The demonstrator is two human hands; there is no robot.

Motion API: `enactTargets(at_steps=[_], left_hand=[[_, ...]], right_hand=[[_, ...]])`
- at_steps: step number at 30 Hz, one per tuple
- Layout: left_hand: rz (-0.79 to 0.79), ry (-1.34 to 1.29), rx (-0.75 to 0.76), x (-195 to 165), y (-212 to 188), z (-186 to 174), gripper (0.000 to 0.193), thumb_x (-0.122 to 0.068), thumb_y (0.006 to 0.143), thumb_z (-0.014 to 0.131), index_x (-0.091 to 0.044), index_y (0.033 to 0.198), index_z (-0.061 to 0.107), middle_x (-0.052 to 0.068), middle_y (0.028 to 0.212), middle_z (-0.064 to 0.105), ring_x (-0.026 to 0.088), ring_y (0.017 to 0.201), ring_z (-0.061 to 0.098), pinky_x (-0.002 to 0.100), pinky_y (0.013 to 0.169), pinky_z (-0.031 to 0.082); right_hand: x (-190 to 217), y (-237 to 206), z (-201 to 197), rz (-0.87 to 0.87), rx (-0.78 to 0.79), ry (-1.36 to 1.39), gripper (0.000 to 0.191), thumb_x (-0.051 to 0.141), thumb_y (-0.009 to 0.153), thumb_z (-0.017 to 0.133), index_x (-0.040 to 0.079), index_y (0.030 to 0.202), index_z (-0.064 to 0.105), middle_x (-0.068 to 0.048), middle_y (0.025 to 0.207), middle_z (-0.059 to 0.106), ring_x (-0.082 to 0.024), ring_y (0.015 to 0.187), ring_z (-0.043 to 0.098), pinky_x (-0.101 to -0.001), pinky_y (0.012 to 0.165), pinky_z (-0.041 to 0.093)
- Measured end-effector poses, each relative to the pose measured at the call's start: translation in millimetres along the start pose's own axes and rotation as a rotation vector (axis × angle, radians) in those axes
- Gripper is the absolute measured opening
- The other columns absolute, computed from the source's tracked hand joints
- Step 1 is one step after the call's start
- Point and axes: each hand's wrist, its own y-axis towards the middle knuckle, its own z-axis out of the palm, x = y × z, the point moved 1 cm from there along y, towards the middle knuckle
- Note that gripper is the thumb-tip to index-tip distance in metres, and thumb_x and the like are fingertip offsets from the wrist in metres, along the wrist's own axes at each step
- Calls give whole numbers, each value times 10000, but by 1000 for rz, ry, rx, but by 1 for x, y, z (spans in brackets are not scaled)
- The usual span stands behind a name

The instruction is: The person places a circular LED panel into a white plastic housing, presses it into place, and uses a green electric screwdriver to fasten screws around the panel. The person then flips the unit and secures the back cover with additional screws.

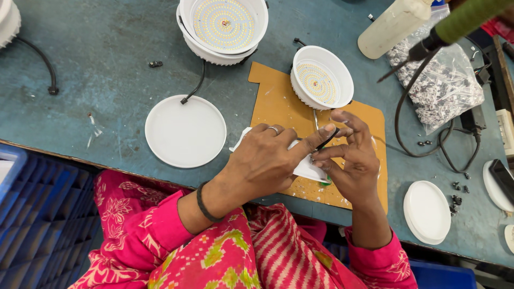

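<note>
Your left hand (262, 160) pinches a thin black cable (325, 140) at the fingertips, with a flat white part (308, 170) under the palm. Your right hand (350, 160), fingers half curled, takes the cable's other end. Both work over the tan cardboard mat (278, 101), likely to spare the blue-grey bench (101, 101). The round white LED lamp housing (321, 77) sits just beyond, tilted toward you.

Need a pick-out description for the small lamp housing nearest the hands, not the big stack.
Start at the tan cardboard mat on the blue-green workbench. On the mat's top edge, just above the person's right hand, sits the small round white lamp housing, tilted, showing a disc of yellow dots inside. The stacked white housings to its left are larger and off the mat.
</note>
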Motion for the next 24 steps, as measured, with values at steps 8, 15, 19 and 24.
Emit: enactTargets(at_steps=[8,15,19,24], left_hand=[[-1,-3,-29,-1,0,-1,806,-216,810,769,-171,1556,465,74,793,615,282,689,639,418,688,504],[1,-13,-37,-1,0,-3,784,-230,834,770,-162,1556,475,60,745,593,269,651,622,412,651,495],[-2,-19,-26,0,1,-2,805,-212,802,770,-173,1549,475,59,756,600,270,654,623,415,665,500],[-18,-13,-6,3,2,0,862,-169,757,767,-167,1560,452,62,759,607,281,657,628,420,659,499]], right_hand=[[9,3,-3,-5,14,-88,264,-10,732,840,135,947,795,-106,1495,513,-258,1411,512,-377,1027,457],[19,6,-6,-71,47,-221,275,-8,738,842,159,949,786,-99,1445,518,-266,1408,509,-370,1015,464],[17,6,-5,50,54,-51,273,-19,751,824,119,983,786,-121,1472,507,-248,1404,518,-367,1013,483],[12,6,-5,46,44,-42,302,-4,765,851,88,1042,772,-129,1488,514,-238,1392,533,-368,1025,486]])
